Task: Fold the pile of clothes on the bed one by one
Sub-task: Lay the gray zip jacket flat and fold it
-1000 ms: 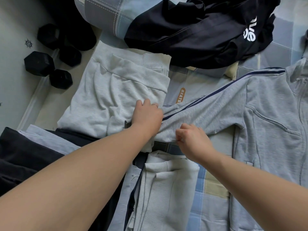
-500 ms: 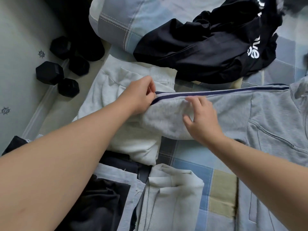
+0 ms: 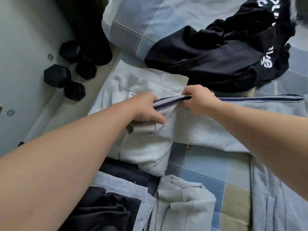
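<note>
Head view, quick one: your left hand (image 3: 146, 109) and right hand (image 3: 198, 100) sit close together, and both pinch the navy-striped seam on the sleeve (image 3: 191, 129) of the light grey zip-up fleece jacket (image 3: 273, 197), fingers curled on the cloth. I'm guessing you hold that seam taut so the sleeve can fold flat across the body?

Reply: That's how I read you too. The jacket lies spread on the blue-and-tan checked bedsheet (image 3: 200, 170), running off to your right. Its ribbed cuff (image 3: 143, 128) rests on top of the pale grey folded sweat garment (image 3: 133, 87). That's probably why you lift the sleeve rather than drag it, so you don't wreck that fold.

OK, and the count?

Reply: One jacket in your hands. One crumpled black garment with white lettering (image 3: 208, 64) waits unfolded against the one checked pillow (image 3: 141, 22). There's one pale folded piece under the cuff. Nearest you I make out roughly four done pieces: a ribbed light grey top (image 3: 180, 202), a charcoal one (image 3: 103, 212), a pale blue-grey one (image 3: 120, 185) and a navy one (image 3: 126, 172), though the overlaps make that shaky. On the floor are four black hexagonal weight heads (image 3: 57, 75). They're likely two dumbbells, but the handles are hidden.
</note>
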`<state>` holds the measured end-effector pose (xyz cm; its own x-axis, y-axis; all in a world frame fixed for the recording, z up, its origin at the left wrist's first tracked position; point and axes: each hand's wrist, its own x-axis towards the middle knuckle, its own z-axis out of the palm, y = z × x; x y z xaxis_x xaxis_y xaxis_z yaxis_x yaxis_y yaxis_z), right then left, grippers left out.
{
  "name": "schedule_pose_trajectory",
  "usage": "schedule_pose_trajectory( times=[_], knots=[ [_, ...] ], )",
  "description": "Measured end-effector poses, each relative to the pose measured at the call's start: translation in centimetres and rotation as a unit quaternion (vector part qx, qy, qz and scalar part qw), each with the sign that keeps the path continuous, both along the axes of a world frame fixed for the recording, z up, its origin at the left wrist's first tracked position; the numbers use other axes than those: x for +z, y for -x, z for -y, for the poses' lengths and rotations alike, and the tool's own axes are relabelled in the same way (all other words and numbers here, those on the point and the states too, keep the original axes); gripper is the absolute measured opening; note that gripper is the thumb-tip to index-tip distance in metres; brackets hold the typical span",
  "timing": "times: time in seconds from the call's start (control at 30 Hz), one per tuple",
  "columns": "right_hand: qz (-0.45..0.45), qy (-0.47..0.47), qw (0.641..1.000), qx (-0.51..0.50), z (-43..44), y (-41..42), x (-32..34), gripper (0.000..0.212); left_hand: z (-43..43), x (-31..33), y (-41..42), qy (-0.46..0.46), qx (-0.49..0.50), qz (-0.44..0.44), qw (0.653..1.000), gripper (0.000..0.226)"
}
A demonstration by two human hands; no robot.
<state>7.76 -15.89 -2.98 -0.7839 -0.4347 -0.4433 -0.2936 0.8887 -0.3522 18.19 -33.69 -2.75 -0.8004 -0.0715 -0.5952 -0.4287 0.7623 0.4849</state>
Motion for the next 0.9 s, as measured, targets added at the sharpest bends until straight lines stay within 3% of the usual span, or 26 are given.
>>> schedule_pose_trajectory(
  times=[0.1,0.17,0.23,0.3,0.4,0.43,0.5,0.57,0.63,0.7,0.8,0.9],
  knots=[
    [0.026,0.019,0.999,0.008,0.6,0.4,0.5,0.012,1.5,-0.3,-0.8,-0.06,0.126,0.017,0.99,0.018],
    [0.035,0.033,0.999,0.015,1.0,0.5,0.4,0.013,2.9,-1.0,-1.6,-0.144,0.266,0.016,0.953,0.023],
    [0.025,0.039,0.999,0.021,1.6,0.3,0.1,0.011,3.5,-2.1,-2.3,-0.178,0.343,0.0,0.922,0.02],
    [-0.012,0.029,0.999,0.022,2.3,-0.4,-0.2,0.011,3.6,-3.2,-2.5,-0.146,0.383,-0.02,0.912,0.023],
    [-0.122,0.037,0.992,-0.003,2.9,-1.6,-0.8,0.034,2.4,-3.3,-2.1,0.01,0.43,-0.079,0.899,0.017],
    [-0.147,0.054,0.987,-0.016,2.6,-2.2,-0.9,0.041,1.7,-2.8,-2.2,0.08,0.421,-0.115,0.896,0.02],
    [-0.176,0.084,0.98,-0.038,0.7,-3.2,-1.4,0.05,0.2,-1.9,-2.5,0.196,0.293,-0.271,0.896,0.025],
    [-0.17,0.06,0.98,-0.084,-2.7,-3.9,-2.4,0.058,-2.1,-1.7,-2.3,0.169,0.084,-0.399,0.897,0.024],
    [-0.121,-0.029,0.98,-0.153,-6.3,-4.5,-3.7,0.066,-5.0,-2.2,-2.0,0.123,-0.128,-0.312,0.933,0.031],
    [-0.024,-0.102,0.972,-0.212,-9.1,-4.9,-4.9,0.072,-6.9,-3.5,-1.7,0.155,-0.24,-0.168,0.943,0.043],
    [0.121,-0.09,0.963,-0.223,-10.3,-5.3,-6.5,0.076,-6.7,-5.2,-1.7,0.2,-0.186,-0.079,0.959,0.06],
    [0.205,-0.026,0.971,-0.121,-9.0,-6.3,-6.5,0.069,-6.6,-5.9,-1.9,0.245,-0.145,-0.052,0.957,0.069]
  ],
)
